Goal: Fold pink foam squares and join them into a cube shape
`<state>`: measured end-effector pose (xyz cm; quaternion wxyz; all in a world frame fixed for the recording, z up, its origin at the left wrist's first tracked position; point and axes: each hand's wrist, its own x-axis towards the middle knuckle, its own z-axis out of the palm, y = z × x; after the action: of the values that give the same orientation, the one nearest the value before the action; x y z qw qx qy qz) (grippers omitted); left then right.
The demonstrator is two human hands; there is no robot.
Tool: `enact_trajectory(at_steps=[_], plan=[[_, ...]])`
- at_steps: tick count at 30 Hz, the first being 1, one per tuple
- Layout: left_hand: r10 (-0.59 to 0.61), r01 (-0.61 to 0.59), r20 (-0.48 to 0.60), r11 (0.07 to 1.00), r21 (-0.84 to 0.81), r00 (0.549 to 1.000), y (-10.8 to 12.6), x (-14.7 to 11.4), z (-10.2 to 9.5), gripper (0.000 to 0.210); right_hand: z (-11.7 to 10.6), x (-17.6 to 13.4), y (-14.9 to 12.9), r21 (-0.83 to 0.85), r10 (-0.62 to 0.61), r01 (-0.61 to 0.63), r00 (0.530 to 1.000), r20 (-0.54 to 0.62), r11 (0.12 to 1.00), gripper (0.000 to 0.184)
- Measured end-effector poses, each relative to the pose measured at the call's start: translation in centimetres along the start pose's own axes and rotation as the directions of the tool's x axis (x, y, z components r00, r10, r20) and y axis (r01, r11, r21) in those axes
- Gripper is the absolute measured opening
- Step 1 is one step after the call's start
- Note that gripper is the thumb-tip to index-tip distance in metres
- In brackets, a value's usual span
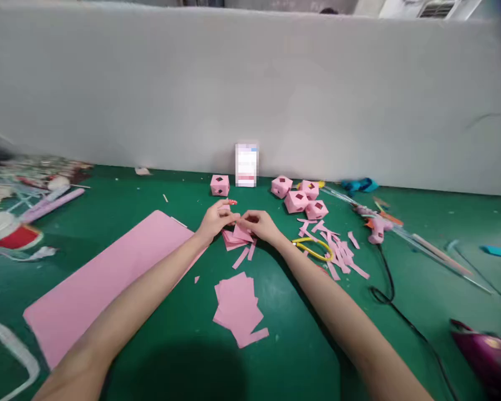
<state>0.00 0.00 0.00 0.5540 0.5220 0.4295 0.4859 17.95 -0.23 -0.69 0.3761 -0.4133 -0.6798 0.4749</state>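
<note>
My left hand (217, 218) and my right hand (260, 225) meet at the middle of the table, thumbs and fingers pinched on a small piece of pink paper (242, 231). Just under them lie more pink paper pieces (230, 240) and a couple of narrow strips (241, 258). Closer to me is a loose stack of pink paper squares (237, 306). Beyond my hands stands a pink paper cube (220, 185) with dark diamond-shaped openings. Several similar cubes (296, 201) are grouped to the right. Yellow-handled scissors (316, 248) lie beside my right forearm, partly hidden.
A large pink sheet (108, 278) lies under my left forearm. Pink strips (341, 253) are scattered right of the scissors. A pink glue gun (377, 228) trails a black cord (409, 323). A phone (246, 165) leans against the white partition (171, 89). Craft materials (29, 189) crowd the left.
</note>
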Motion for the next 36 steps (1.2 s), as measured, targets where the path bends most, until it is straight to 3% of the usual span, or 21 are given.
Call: enact_trajectory(at_steps=[14,23,36], plan=[[0.022,-0.022,0.025,1.000,-0.013,0.999,-0.11,0.18,-0.22,0.054,-0.12,0.03,-0.39,0.089,0.010,-0.011,1.000,0.019,0.996,0.036],[0.035,-0.034,0.029,0.999,-0.020,0.999,-0.51,0.34,-0.44,0.051,-0.09,0.07,-0.05,-0.004,0.020,-0.020,1.000,-0.021,1.000,0.039],[0.023,-0.024,0.048,0.999,0.023,0.999,-0.24,0.15,-0.13,0.048,-0.18,-0.06,-0.62,0.054,0.003,-0.002,1.000,-0.007,0.999,0.032]])
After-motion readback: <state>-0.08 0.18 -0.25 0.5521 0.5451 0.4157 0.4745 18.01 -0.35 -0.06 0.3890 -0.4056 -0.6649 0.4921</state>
